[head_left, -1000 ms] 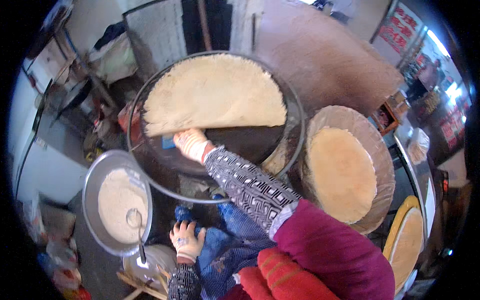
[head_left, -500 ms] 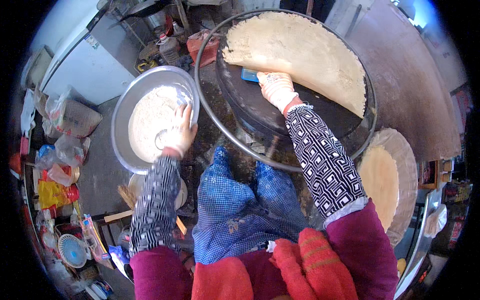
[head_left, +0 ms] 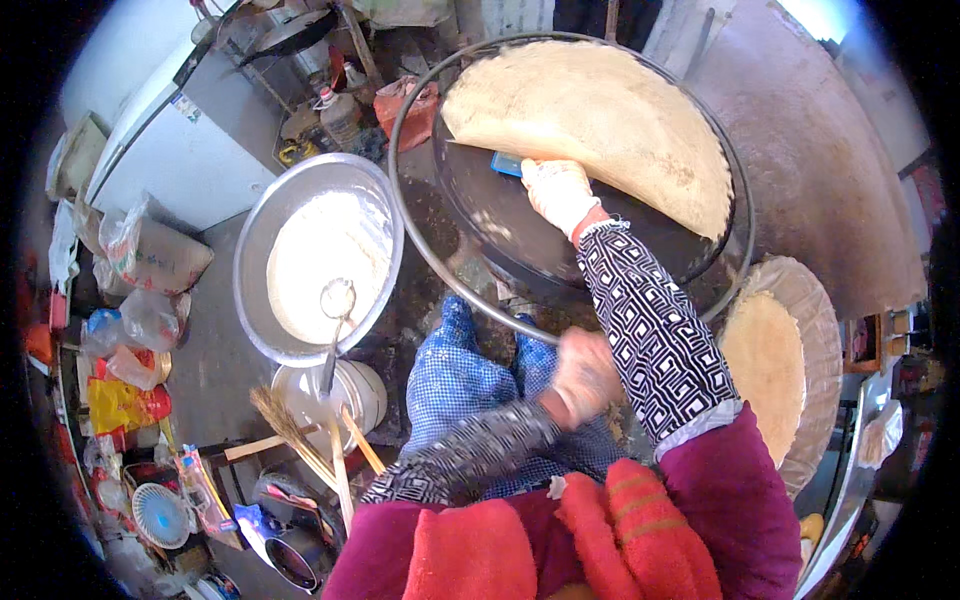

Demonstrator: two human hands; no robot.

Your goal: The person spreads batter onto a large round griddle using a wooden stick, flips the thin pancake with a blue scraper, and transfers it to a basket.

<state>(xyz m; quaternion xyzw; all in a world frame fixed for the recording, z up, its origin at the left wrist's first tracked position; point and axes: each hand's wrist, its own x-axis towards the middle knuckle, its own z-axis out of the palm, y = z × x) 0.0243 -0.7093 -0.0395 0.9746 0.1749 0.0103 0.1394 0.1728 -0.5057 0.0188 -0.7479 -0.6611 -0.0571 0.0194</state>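
My right hand, in a pale glove, is closed on a blue scraper, pressed near the edge of a large thin pancake. The pancake covers the far part of a round dark griddle, and its near edge lifts slightly at the left. My left hand is beside my right forearm, over my lap; motion blurs its fingers. To the left, a metal basin holds whitish batter. A ladle rests in it, its handle over the near rim.
A metal ring surrounds the griddle. At the right, a lined round tray holds finished-looking pancakes. Beneath the basin stands a white bucket, with a straw brush beside it. A brown board leans beyond the griddle.
My left hand has moved from above the basin rightward to beside my right forearm, uncovering the ladle. My right hand and the scraper have shifted slightly right and nearer in the picture.
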